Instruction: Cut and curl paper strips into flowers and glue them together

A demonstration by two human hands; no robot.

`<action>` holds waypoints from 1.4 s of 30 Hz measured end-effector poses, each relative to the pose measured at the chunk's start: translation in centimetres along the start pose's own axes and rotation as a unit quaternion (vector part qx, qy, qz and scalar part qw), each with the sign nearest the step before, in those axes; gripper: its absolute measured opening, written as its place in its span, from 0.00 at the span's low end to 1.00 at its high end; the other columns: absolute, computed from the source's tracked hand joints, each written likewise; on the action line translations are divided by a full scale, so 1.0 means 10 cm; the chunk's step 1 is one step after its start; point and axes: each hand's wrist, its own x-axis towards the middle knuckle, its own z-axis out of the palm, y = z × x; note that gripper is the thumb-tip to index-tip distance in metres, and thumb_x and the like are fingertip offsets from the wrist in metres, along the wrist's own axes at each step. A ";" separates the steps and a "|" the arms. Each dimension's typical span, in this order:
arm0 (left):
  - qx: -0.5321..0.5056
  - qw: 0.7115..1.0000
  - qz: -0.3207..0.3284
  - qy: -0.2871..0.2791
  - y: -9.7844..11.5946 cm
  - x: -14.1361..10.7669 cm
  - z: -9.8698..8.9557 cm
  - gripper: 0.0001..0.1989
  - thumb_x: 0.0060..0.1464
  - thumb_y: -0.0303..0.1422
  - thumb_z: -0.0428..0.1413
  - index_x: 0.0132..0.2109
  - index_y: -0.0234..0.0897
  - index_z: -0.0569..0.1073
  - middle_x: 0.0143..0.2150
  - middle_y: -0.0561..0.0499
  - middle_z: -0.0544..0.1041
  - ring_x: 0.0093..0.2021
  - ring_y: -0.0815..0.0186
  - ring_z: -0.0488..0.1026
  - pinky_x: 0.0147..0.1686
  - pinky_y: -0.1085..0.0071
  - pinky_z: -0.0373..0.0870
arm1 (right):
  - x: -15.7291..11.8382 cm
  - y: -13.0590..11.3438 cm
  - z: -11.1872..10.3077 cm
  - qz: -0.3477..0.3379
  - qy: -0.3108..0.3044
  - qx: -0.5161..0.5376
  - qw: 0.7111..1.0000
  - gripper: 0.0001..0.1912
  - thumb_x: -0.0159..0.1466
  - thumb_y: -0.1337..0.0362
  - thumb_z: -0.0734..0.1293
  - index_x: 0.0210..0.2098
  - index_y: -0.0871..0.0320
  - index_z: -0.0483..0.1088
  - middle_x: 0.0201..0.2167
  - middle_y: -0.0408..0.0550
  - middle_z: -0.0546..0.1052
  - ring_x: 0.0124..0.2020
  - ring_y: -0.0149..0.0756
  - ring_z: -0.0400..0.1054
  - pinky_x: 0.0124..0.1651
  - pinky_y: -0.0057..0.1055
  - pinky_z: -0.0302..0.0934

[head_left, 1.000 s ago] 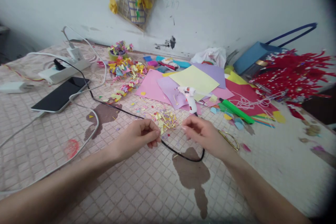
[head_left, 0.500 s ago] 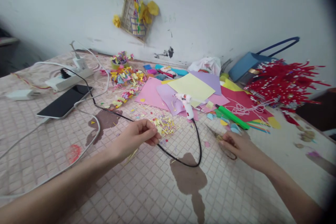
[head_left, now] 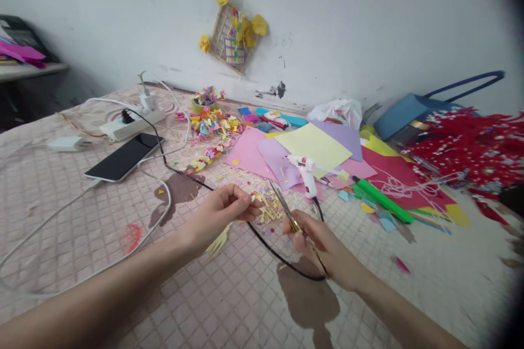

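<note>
We grip scissors (head_left: 292, 219) in our right hand (head_left: 323, 245) near a glue gun (head_left: 307, 179), left hand (head_left: 225, 207) pinched together, contents unclear.

left hand (head_left: 223, 211): fingers (head_left: 240, 205) pinched | right hand (head_left: 327, 248): fingers (head_left: 313, 224) curled | 2 forearms (head_left: 143, 267) extended

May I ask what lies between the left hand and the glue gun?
The head view shows paper clippings and the scissors' blades between them.

Gap between left fingers (head_left: 242, 203) and scissors (head_left: 290, 215); black cable (head_left: 270, 250) below, glue gun (head_left: 308, 181) beyond.
</note>
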 end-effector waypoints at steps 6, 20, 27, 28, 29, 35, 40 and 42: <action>-0.016 0.999 -0.009 0.034 0.00 0.00 0.00 0.10 0.52 0.34 0.57 0.32 0.33 0.65 0.38 0.47 0.76 0.37 0.68 0.74 0.41 0.67 0.68 | 0.08 0.01 0.23 0.042 -0.019 0.053 0.998 0.26 0.61 0.39 0.53 0.27 0.56 0.57 0.19 0.37 0.57 0.20 0.27 0.51 0.23 0.27 0.47; -0.015 0.999 -0.005 0.030 -0.03 0.00 0.01 0.11 0.52 0.36 0.58 0.30 0.34 0.65 0.29 0.52 0.74 0.32 0.69 0.72 0.38 0.69 0.67 | 0.04 0.03 0.31 0.063 -0.013 0.039 0.997 0.26 0.59 0.38 0.56 0.24 0.56 0.56 0.18 0.37 0.56 0.19 0.27 0.51 0.20 0.26 0.46; -0.021 0.999 -0.011 0.038 -0.04 0.00 0.00 0.10 0.52 0.34 0.57 0.30 0.34 0.64 0.29 0.52 0.75 0.31 0.70 0.72 0.37 0.70 0.67 | 0.04 0.07 0.33 0.064 -0.009 0.017 0.998 0.24 0.61 0.41 0.56 0.25 0.56 0.56 0.17 0.37 0.57 0.18 0.27 0.51 0.21 0.26 0.46; -0.022 0.999 -0.012 0.038 -0.04 0.01 0.00 0.10 0.52 0.34 0.57 0.30 0.34 0.64 0.29 0.52 0.75 0.31 0.70 0.72 0.37 0.70 0.67 | 0.04 0.07 0.33 0.063 -0.009 0.015 0.998 0.24 0.61 0.41 0.56 0.25 0.56 0.56 0.17 0.37 0.57 0.18 0.27 0.52 0.21 0.26 0.46; -0.022 0.999 -0.011 0.040 -0.04 0.01 0.00 0.10 0.52 0.34 0.57 0.30 0.34 0.64 0.29 0.52 0.75 0.31 0.69 0.72 0.37 0.69 0.67 | 0.04 0.08 0.33 0.061 -0.009 0.013 0.998 0.24 0.61 0.41 0.56 0.25 0.56 0.56 0.17 0.37 0.57 0.18 0.27 0.52 0.21 0.26 0.45; -0.034 0.998 -0.006 0.043 -0.06 0.00 0.01 0.10 0.52 0.34 0.57 0.30 0.34 0.65 0.29 0.52 0.75 0.31 0.70 0.72 0.37 0.70 0.67 | 0.05 0.08 0.34 0.053 -0.004 0.001 0.999 0.24 0.61 0.41 0.56 0.24 0.55 0.55 0.17 0.37 0.57 0.18 0.27 0.51 0.20 0.26 0.45; -0.038 0.998 -0.008 0.047 -0.05 0.00 0.02 0.09 0.53 0.34 0.57 0.30 0.34 0.65 0.29 0.52 0.74 0.31 0.70 0.72 0.37 0.71 0.67 | 0.06 0.07 0.33 0.052 -0.008 0.002 0.999 0.24 0.61 0.41 0.55 0.24 0.55 0.54 0.17 0.37 0.57 0.18 0.28 0.52 0.21 0.26 0.46; -0.037 0.998 -0.009 0.048 -0.05 -0.01 0.03 0.09 0.53 0.33 0.56 0.30 0.34 0.65 0.29 0.52 0.74 0.31 0.71 0.72 0.37 0.71 0.67 | 0.05 0.07 0.33 0.053 -0.008 0.000 0.999 0.24 0.62 0.41 0.55 0.24 0.55 0.54 0.17 0.37 0.57 0.18 0.27 0.51 0.21 0.26 0.45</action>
